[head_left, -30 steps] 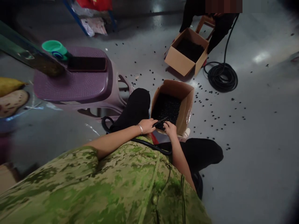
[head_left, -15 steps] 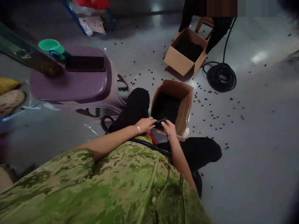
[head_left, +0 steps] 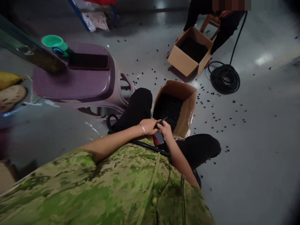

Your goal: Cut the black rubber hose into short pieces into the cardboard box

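Note:
My left hand, with a silver bracelet at the wrist, is closed on dark scissors; a pointed blade sticks out to the right, above a cardboard box. My right hand is closed on a black hose and touches or nearly touches the left fingers. From the right hand the hose drops to my lap, then runs across it to the left. The hose end between the fingers is hidden. Many small black pieces lie inside the box, which stands between my knees.
A purple stool on the left bears a green cup and a phone. Ahead, a seated person has another box of black pieces, beside a hose coil. Small black pieces are scattered over the floor.
My right hand has moved left, closer to my left hand, and the fingers now meet around the hose end and scissors. The whole view has shifted slightly.

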A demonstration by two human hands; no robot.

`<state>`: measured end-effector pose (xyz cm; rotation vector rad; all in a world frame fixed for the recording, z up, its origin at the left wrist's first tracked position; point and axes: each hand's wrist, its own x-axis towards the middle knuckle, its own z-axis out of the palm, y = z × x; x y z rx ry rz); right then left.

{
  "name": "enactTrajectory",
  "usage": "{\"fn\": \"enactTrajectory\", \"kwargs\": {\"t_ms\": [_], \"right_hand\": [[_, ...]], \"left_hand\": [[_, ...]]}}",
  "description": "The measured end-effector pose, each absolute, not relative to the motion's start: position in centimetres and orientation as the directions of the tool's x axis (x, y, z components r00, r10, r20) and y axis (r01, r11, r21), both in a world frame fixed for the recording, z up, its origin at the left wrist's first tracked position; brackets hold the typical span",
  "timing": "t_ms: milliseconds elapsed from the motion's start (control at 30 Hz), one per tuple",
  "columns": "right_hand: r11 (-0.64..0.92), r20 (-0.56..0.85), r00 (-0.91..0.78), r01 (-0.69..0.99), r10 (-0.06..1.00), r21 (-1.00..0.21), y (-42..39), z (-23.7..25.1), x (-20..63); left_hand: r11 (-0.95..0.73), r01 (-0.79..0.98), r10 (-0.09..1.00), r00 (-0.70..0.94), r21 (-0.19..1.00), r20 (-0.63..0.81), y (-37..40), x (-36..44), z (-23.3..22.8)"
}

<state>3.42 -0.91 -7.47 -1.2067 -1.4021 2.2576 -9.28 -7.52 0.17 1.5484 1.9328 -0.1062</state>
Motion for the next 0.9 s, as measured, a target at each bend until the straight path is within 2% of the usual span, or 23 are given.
{"fn": "enactTrajectory", "kwargs": {"t_ms": [233, 400, 533, 733, 900], "right_hand": [[-0.393, -0.504, -0.628, 0.321, 0.593, -0.862, -0.9, -7.1, 3.3], [-0.259, -0.427, -0.655, 0.341, 0.623, -0.903, 0.6, -6.6, 4.5], [-0.29, -0.448, -0.609, 0.346, 0.654, -0.892, 1.5, -6.2, 6.2], [-0.293, -0.392, -0.467, 0.271, 0.793, -0.917, 1.9, -6.9, 7.0], [-0.283, -0.394, -0.426, 0.301, 0.814, -0.91, 2.4, -7.4, 6.5]], "left_hand": [[0.474, 0.813, 0.803, -0.242, 0.338, -0.544, -6.7, -8.6, -1.4], [0.463, 0.824, 0.841, -0.291, 0.328, -0.456, -7.3, -8.6, -2.2], [0.478, 0.815, 0.822, -0.282, 0.329, -0.495, -7.3, -8.8, -2.0], [0.446, 0.845, 0.822, -0.257, 0.295, -0.508, -7.4, -8.9, -1.1], [0.45, 0.857, 0.794, -0.255, 0.252, -0.551, -7.2, -8.9, -0.5]]}}
